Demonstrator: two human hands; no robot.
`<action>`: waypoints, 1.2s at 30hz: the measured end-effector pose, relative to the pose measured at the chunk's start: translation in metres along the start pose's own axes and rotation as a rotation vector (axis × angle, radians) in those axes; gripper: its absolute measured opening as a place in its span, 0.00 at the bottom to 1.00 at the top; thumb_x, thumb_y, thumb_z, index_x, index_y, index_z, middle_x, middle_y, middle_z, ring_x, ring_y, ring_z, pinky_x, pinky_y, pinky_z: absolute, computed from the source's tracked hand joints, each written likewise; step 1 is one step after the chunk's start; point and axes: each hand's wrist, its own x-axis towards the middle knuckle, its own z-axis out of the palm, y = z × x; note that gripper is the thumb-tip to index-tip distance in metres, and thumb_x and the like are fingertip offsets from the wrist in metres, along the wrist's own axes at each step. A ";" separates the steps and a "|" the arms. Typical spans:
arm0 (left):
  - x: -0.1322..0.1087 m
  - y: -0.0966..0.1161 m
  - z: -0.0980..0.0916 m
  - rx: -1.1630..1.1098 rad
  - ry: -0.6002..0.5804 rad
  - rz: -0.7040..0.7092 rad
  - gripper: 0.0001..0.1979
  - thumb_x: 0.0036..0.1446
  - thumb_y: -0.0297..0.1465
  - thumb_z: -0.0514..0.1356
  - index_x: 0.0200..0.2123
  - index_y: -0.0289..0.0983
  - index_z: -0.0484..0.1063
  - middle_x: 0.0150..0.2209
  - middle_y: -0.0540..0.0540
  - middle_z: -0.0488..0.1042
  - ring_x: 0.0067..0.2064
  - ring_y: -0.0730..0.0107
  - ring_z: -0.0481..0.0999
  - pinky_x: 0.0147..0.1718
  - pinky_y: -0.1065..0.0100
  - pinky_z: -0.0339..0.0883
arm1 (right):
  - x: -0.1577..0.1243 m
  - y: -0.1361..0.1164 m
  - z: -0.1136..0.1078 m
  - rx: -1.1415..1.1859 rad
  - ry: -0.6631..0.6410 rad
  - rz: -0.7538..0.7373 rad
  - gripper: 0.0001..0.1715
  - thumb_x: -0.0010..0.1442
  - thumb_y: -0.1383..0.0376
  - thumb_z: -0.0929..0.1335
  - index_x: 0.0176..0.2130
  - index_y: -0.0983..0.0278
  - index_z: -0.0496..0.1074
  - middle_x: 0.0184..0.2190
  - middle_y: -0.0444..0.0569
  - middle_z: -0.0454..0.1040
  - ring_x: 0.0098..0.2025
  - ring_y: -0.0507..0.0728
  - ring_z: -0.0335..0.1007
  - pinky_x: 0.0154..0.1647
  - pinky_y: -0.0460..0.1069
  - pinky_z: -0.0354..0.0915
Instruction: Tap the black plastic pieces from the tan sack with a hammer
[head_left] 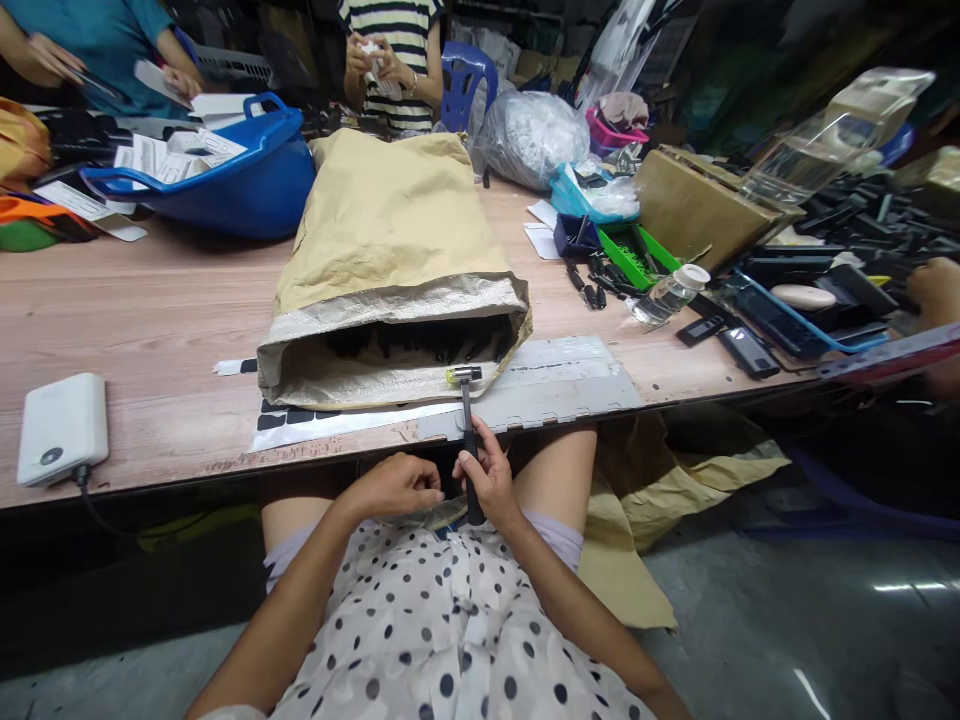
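My right hand [486,475] is closed round the black handle of a small hammer [466,400], held upright over the lap at the table's front edge. The hammer's head, yellow at one end and black at the other, lies over the lip of a large paper sack [405,220]. The sack lies on the table with its mouth towards me, and dark pieces show inside. My left hand [399,485] is beside the hammer handle, over the lap, with its fingers curled; whether it holds anything is hidden.
A white power bank [64,430] with a cable lies at the left. Behind it stands a blue basin [225,190] of white boxes. A green tray [637,255], a bottle [667,295] and black parts crowd the right. Two people work across the table; another hand shows at far right.
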 end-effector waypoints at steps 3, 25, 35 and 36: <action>0.005 0.022 -0.033 -0.318 0.004 0.193 0.18 0.55 0.47 0.61 0.33 0.36 0.76 0.23 0.51 0.69 0.24 0.73 0.66 0.24 0.71 0.59 | -0.003 0.004 0.001 0.008 0.002 0.001 0.39 0.60 0.58 0.69 0.67 0.61 0.60 0.17 0.35 0.68 0.18 0.50 0.60 0.20 0.45 0.61; 0.073 0.018 -0.067 0.257 0.757 0.019 0.10 0.57 0.37 0.61 0.41 0.42 0.78 0.39 0.48 0.78 0.39 0.65 0.75 0.40 0.66 0.67 | -0.021 0.025 0.006 0.005 0.120 -0.020 0.37 0.59 0.58 0.68 0.65 0.62 0.62 0.17 0.35 0.67 0.19 0.51 0.64 0.24 0.46 0.64; 0.062 -0.027 -0.047 0.296 0.747 0.098 0.11 0.57 0.38 0.63 0.42 0.44 0.79 0.36 0.48 0.76 0.42 0.60 0.73 0.45 0.62 0.64 | -0.021 0.024 0.006 -0.033 0.151 -0.003 0.34 0.60 0.60 0.68 0.64 0.58 0.63 0.25 0.38 0.69 0.20 0.48 0.58 0.21 0.44 0.61; 0.062 -0.026 -0.047 0.298 0.746 0.092 0.11 0.57 0.39 0.63 0.42 0.44 0.80 0.36 0.48 0.75 0.42 0.60 0.72 0.45 0.62 0.64 | -0.022 0.025 0.006 -0.051 0.156 -0.010 0.34 0.61 0.60 0.68 0.64 0.58 0.63 0.25 0.39 0.69 0.20 0.49 0.58 0.21 0.44 0.61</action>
